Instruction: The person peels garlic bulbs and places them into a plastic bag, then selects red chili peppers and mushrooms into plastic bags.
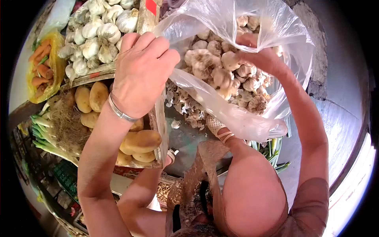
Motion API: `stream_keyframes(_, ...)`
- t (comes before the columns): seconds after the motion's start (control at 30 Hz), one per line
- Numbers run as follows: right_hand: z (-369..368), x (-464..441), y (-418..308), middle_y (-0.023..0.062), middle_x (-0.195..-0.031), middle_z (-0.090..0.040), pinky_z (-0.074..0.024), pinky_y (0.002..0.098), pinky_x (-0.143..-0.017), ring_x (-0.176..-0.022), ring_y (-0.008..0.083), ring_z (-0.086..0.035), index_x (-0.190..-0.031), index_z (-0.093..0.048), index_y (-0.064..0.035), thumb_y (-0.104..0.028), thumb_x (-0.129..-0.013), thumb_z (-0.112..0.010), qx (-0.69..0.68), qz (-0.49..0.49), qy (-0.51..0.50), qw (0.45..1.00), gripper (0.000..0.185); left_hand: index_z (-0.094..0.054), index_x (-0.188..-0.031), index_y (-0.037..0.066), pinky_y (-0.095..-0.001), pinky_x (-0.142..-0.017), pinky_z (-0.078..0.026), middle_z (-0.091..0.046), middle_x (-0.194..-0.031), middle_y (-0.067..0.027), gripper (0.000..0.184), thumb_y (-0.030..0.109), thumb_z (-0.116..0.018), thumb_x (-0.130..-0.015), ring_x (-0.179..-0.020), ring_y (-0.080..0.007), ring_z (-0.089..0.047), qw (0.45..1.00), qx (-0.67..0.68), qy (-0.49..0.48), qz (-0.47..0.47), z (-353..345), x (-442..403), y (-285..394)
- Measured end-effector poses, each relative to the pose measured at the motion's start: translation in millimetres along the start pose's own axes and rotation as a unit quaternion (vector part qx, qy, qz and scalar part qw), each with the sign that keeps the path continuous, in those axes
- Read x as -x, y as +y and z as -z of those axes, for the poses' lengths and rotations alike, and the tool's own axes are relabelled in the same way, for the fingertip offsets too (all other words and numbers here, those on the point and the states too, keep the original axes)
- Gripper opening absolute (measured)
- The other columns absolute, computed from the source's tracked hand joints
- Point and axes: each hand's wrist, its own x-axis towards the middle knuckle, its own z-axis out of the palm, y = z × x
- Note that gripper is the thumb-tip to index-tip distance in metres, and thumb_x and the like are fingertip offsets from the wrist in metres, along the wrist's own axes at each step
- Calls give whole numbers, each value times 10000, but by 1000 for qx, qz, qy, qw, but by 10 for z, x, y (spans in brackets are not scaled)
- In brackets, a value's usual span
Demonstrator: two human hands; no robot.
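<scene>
My left hand (148, 71) is closed in a fist on the gathered left edge of a clear plastic bag (221, 106). Inside the bag lie many garlic bulbs (213, 63) with dry, pinkish-brown skins. At the bag's far right side, my right hand (260, 57) has the rim between thumb and fingers, and folds of plastic run up from it. Some of its fingers are blurred behind the film. One garlic bulb (231, 61) is beside the right thumb; I cannot tell whether they touch.
White garlic (98, 35) fills a wooden crate at the upper left. Potatoes (140, 142) lie in a box below it, beside green onions (49, 130) and a yellow bag of carrots (41, 75). Garlic skins (189, 108) litter the ground near my foot (217, 126).
</scene>
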Motion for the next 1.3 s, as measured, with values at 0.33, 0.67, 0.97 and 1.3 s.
stream_keyframes(0.33, -505, -587, 97, 189, -1373, -443, -262, 518, -1109, -1292, 395, -344, -1340, -521, -143, -476, -874, -565, 415, 94, 138, 894, 574, -512, -716, 95, -357, -757, -363, -461, -759, -49, 120, 7, -555, -646, -797, -245, -491, 998, 39, 45, 12, -36, -23, 45)
stream_keyframes(0.67, -222, 258, -348, 76, -1035, -648, -480, 421, -891, -1016, 259, -590, -1261, -597, -188, -354, -812, -699, 330, 15, -80, 940, 490, -545, -752, 112, -351, -782, -370, -494, -788, -32, 155, 17, -585, -636, -819, -227, -510, 999, 12, 41, 33, 6, 53, -23)
stream_keyframes(0.97, -317, 915, -344, 81, -1168, -538, -539, 471, -906, -1278, 464, -339, -1120, -615, -131, 56, -663, -653, 320, 67, -47, 944, 495, -493, -725, 61, -369, -764, -362, -462, -768, -81, 152, -49, -542, -632, -827, -275, -513, 996, 37, 62, 50, -6, 95, 45)
stream_keyframes(1.3, 8, 878, -512, 119, -1035, -616, -519, 337, -686, -819, 244, -637, -1065, -616, -46, -45, -827, -603, 30, -19, 51, 998, 238, -507, -743, 58, -379, -764, -367, -497, -802, -80, 137, -52, -526, -663, -845, -282, -515, 992, 55, 83, 72, 47, 78, 220)
